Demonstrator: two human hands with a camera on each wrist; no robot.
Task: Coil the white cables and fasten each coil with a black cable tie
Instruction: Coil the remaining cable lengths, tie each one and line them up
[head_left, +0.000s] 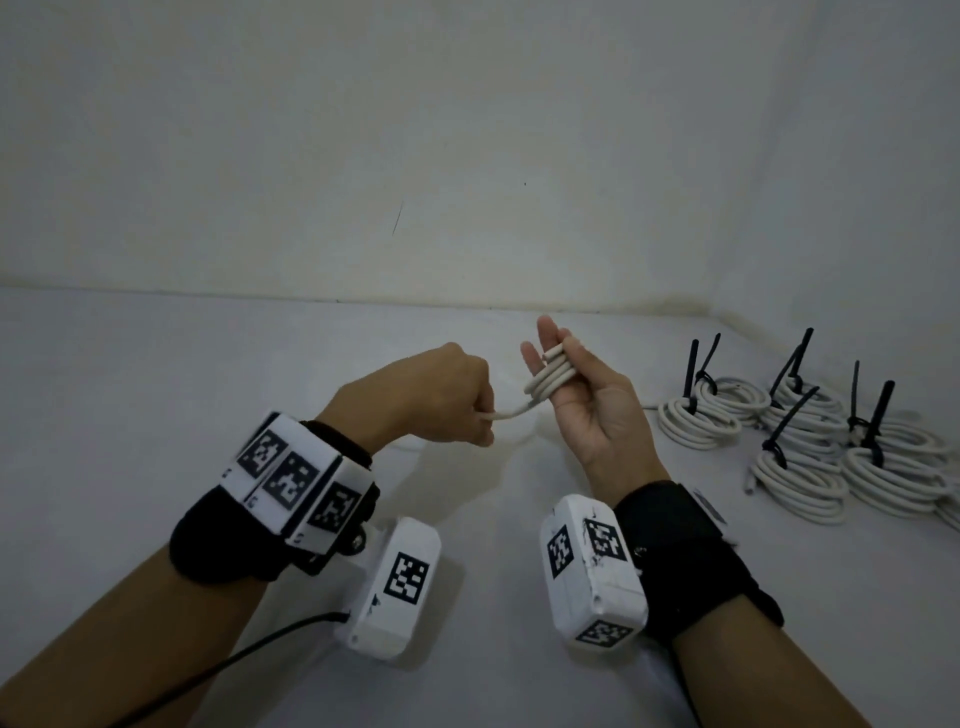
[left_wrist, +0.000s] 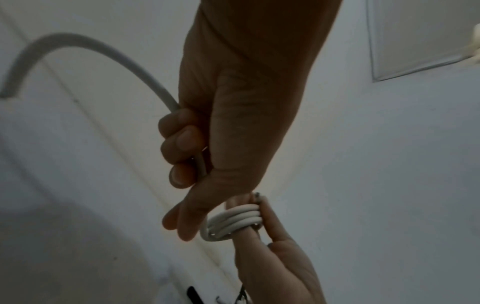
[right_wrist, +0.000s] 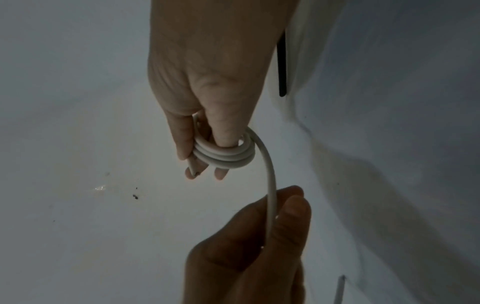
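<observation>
Head view, coil (head_left: 551, 375): wound round the upright right hand (head_left: 592, 410) fingers, thumb pinning it.
Free cable (head_left: 511, 413): runs leftward into the fisted left hand (head_left: 436, 400), just beside.

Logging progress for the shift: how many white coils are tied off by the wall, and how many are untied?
tied coils: 5 clear; a further one may be cut off at the right edge
unfinished coil, wound on the right hand, its cable tail gripped by the left hand: 1
Total: 6
</observation>
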